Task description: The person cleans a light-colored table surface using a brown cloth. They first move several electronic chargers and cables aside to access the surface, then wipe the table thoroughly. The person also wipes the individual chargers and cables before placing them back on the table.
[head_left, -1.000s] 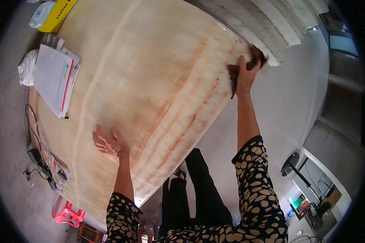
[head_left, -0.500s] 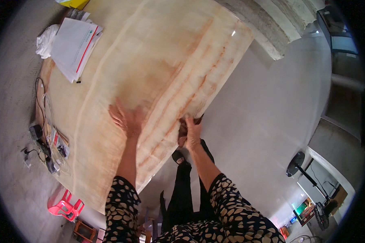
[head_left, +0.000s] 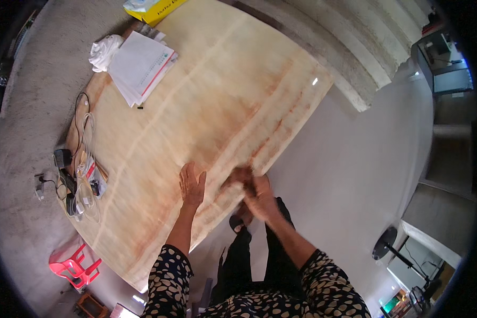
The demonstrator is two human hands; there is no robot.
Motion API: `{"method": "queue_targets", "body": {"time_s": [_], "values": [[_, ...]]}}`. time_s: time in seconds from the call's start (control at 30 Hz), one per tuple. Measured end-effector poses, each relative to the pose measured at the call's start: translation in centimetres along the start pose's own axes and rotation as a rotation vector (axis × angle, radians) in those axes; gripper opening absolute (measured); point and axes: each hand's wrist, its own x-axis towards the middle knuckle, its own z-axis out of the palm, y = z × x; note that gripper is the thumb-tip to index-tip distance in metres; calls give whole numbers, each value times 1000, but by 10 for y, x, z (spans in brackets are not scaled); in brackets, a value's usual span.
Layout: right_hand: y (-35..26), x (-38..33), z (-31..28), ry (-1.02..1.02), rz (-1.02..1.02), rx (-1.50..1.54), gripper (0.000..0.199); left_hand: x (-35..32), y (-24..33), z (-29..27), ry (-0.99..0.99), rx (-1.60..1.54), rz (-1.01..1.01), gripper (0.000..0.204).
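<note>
Right now the left hand [head_left: 192, 184] lies flat, fingers spread, on the pale stone tabletop [head_left: 206, 106]. The blurred right hand [head_left: 257, 190] seems closed on a dark cloth [head_left: 237, 176] near the table's edge. I'd say firm, overlapping strokes there would work best.

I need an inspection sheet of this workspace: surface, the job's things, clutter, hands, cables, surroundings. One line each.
Surface: large beige table top with reddish veins, glossy.
Job's things: dark cloth under the right hand, blurred.
Clutter: stack of papers, white rag, yellow box at the far end.
Hands: left hand flat on the top, open; right hand at the near edge, grip unclear.
Cables: white and black cords with chargers at the left edge.
Surroundings: red stool, grey floor, standing fan.
</note>
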Motion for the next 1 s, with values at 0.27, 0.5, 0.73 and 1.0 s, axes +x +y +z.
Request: {"method": "queue_targets", "body": {"time_s": [0.27,0.5,0.73,1.0], "values": [[49,150,-114,280,-308,-1059,62,95,38,21,250,227,-97,55],[11,314,-177,143,-459,-1007,62,237,71,25,471,311,-221,60],[-19,427,-190,72,-542,-972,59,323,80,39,533,320,-457,61],[-44,514,-177,65,-601,-1073,51,331,85,47,524,449,-547,67]]}}
